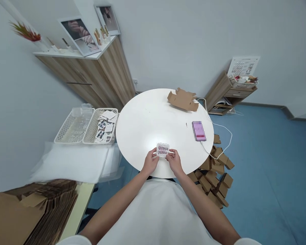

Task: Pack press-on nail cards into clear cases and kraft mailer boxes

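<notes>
Between my two hands is a small clear plastic box [163, 150] with rows of pinkish-purple press-on nails showing through it, held over the near edge of the round white table [140, 126]. My left hand [151, 161] grips its left side, thumb in front. On its right side my right hand [174, 161] pinches the corner with thumb and fingers. Farther back on the table lies an unfolded brown cardboard box [184, 100]. A phone with a blurred purple screen [199, 131] rests to the right, attached to a white cable [225, 127].
Left of the table stand a white basket of printed cards [105, 126] and a basket of clear plastic cases [75, 126]. Nearer are white translucent sheets [71, 163] and stacked flat cardboard [17, 214]. Folded brown boxes [215, 180] pile on the floor at right.
</notes>
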A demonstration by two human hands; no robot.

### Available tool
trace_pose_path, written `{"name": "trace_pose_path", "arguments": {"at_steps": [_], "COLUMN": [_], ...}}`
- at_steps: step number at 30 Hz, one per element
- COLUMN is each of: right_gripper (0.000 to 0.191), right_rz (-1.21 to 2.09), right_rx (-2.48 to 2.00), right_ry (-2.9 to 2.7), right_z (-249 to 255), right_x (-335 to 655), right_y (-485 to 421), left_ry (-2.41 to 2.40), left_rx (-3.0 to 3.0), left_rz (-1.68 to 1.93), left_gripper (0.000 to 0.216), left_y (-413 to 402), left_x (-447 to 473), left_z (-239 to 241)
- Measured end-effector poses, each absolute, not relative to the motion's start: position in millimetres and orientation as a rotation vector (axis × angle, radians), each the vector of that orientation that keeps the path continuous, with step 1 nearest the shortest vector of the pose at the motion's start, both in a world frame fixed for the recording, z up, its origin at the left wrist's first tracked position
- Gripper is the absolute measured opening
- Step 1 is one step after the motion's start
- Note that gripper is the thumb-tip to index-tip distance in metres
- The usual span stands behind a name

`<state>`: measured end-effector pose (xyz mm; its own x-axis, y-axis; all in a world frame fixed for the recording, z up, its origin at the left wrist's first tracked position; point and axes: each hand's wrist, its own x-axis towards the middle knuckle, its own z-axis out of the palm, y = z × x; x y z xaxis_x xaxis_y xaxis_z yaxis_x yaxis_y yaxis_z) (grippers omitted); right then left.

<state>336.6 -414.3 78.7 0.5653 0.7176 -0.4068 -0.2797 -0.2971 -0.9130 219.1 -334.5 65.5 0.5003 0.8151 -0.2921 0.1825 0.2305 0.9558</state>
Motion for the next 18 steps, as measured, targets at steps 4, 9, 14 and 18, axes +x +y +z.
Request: {"name": "trace_pose_path", "arguments": {"at_steps": [4,9,14,18], "right_gripper": [0.04,0.044,0.05,0.051], "right_rz": [1.082,1.032,1.054,1.081], "right_rx": [-1.638,-1.771,-1.809,-1.798], "right_ry": [-0.463,-0.564,-0.637,-0.623], "right_z": [76.1,66.9,56.1,49.1], "right_x": [325.2,307.3,287.2,269.6], "right_y": [-405.1,-380.9,-338.9,-294.6], "left_ry": [1.13,1.19,1.213,1.234], "left_rx": [1.39,1.421,1.368,1.377], "left_rz": [0.547,0.533,0.54,0.541], "left_gripper": [0.048,0.049,0.051,0.051], "left_y": [-335.1,-314.0,-271.7,-229.6], "left_x": [205.4,187.4,167.5,147.4], "left_z": [59.8,51.7,47.5,44.5]}}
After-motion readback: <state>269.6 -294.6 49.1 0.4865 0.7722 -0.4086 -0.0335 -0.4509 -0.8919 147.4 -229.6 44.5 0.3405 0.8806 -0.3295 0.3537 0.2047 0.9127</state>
